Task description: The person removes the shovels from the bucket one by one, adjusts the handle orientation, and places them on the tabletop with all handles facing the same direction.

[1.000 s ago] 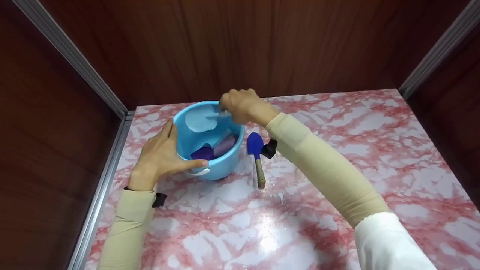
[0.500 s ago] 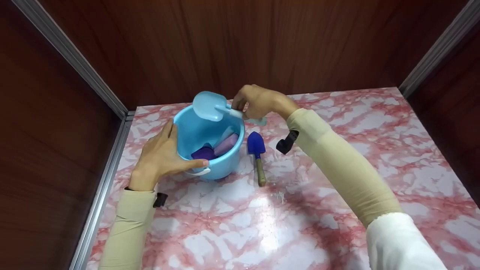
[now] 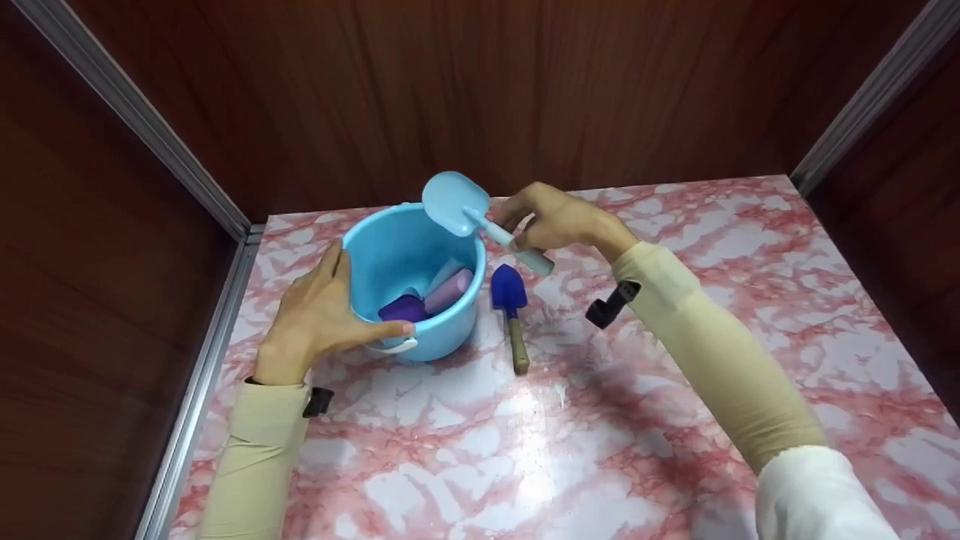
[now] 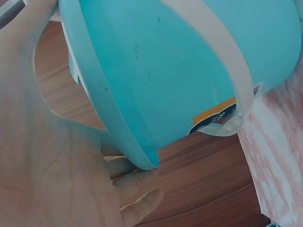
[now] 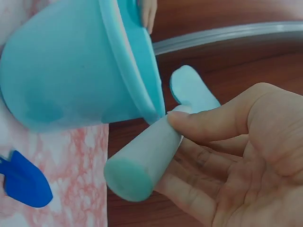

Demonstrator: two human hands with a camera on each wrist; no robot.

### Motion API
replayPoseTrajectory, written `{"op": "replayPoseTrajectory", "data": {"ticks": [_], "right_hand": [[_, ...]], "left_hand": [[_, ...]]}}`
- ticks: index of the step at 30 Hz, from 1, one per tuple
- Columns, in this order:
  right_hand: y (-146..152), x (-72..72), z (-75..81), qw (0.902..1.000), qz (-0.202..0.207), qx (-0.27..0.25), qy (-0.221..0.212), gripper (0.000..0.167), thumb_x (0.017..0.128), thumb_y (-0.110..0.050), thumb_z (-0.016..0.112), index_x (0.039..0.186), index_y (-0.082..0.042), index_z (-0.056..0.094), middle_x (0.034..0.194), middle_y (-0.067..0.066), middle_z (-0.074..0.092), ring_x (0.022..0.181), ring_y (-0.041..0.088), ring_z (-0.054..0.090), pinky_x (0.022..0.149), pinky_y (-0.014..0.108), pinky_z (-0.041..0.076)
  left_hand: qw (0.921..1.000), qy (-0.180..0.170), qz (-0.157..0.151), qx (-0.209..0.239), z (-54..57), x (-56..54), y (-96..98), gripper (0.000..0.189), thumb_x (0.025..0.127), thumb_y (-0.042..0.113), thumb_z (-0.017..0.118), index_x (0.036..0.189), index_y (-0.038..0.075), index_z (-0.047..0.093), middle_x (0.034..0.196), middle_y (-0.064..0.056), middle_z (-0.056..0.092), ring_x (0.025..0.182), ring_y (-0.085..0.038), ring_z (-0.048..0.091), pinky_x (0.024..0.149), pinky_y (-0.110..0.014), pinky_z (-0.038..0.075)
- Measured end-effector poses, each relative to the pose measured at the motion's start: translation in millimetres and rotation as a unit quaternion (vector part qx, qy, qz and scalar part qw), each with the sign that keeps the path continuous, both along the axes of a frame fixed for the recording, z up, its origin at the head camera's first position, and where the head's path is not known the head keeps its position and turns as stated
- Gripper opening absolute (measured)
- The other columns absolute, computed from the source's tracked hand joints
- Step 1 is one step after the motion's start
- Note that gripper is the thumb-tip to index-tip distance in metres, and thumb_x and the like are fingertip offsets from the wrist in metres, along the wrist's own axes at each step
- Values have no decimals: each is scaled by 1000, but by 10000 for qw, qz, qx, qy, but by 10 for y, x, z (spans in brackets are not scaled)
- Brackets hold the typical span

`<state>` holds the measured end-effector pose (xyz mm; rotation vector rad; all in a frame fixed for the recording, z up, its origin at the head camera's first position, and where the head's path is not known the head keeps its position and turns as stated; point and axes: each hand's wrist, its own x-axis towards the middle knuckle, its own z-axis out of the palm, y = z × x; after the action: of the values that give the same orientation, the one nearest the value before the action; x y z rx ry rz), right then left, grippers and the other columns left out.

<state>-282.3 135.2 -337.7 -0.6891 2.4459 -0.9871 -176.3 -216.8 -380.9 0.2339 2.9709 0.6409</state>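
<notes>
A light blue bucket [image 3: 439,341] stands on the table with its white handle folded down along the outside. My left hand [image 3: 307,319] holds its rim [image 4: 102,97], thumb along the near edge and fingers at the left side. Over the bucket's right rim, my right hand [image 3: 555,217] pinches a light blue toy shovel [image 3: 456,204] by its pale handle [image 5: 142,153], blade up and tilted to the left. Inside the bucket lie a dark purple piece [image 3: 403,308] and a light purple one [image 3: 450,291], partly hidden by the wall.
A dark blue trowel [image 3: 510,289] with a wooden handle lies on the table right of the bucket. The pink and white marbled table [image 3: 637,420] meets a dark wooden panel [image 3: 525,97] close behind the bucket. Metal-edged side panels stand left and right.
My right hand has lifted the light blue shovel from inside the bucket, up and to the right over the rim. The left hand stays on the bucket.
</notes>
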Motion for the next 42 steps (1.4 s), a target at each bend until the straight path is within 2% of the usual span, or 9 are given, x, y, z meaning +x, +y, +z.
{"op": "replayPoseTrajectory", "data": {"ticks": [6, 12, 16, 20, 28, 33, 37, 42], "right_hand": [[153, 66, -155, 9969, -452, -514, -386, 40, 95, 0, 75, 133, -10, 74, 123, 13, 74, 106, 32, 74, 83, 47, 67], [253, 101, -304, 9918, -795, -760, -656, 40, 94, -1, 77, 133, -10, 72, 123, 13, 74, 107, 30, 74, 86, 47, 67], [302, 133, -397, 9869, -1041, -927, -811, 43, 94, -3, 78, 136, -9, 71, 125, 14, 72, 106, 30, 74, 84, 44, 67], [343, 159, -486, 9812, -1269, -1115, -931, 43, 93, -3, 79, 135, -8, 70, 125, 15, 71, 107, 29, 73, 82, 43, 68], [420, 192, -673, 9708, -1441, -1476, -1224, 47, 93, -4, 78, 139, -3, 67, 125, 18, 67, 101, 24, 71, 79, 38, 67], [482, 224, -794, 9518, -1629, -1960, -1705, 48, 93, -3, 78, 139, -1, 66, 122, 13, 69, 96, 20, 74, 80, 40, 67], [540, 254, -916, 9367, -1842, -2179, -2031, 48, 95, 1, 73, 142, -1, 63, 121, 10, 71, 102, 19, 74, 86, 43, 66], [606, 298, -1062, 9263, -2145, -2184, -2198, 48, 96, 0, 73, 143, 0, 61, 120, 9, 70, 103, 22, 74, 85, 41, 66]], "left_hand": [[10000, 51, 0, -84, -17, -1, -14, 153, 60, 96, 74, 172, 12, 13, 167, -16, 35, 147, -46, 45, 112, -72, 47], [10000, -44, 50, -63, -26, 30, -27, 154, 60, 97, 73, 172, 13, 9, 170, -16, 31, 149, -49, 41, 112, -74, 45], [10000, 20, 33, -48, -21, 34, -29, 153, 60, 96, 73, 172, 12, 11, 169, -16, 32, 148, -48, 43, 112, -73, 45], [10000, -60, 72, -23, -16, 29, -20, 154, 60, 97, 73, 173, 14, 8, 170, -16, 30, 150, -49, 41, 112, -74, 44], [9998, -134, 125, -16, -12, 37, -12, 155, 60, 97, 72, 173, 15, 6, 171, -16, 28, 151, -50, 39, 113, -75, 43], [9998, -155, 151, -49, -9, 34, -14, 156, 59, 97, 73, 173, 13, 5, 172, -17, 27, 151, -52, 38, 113, -75, 42], [9997, -182, 168, -68, -11, 25, -6, 157, 58, 97, 73, 173, 14, 4, 173, -17, 27, 152, -51, 37, 113, -75, 42], [9996, -221, 170, -10, -9, 22, 16, 157, 58, 97, 73, 173, 17, 4, 173, -16, 26, 153, -51, 35, 113, -76, 43]]}}
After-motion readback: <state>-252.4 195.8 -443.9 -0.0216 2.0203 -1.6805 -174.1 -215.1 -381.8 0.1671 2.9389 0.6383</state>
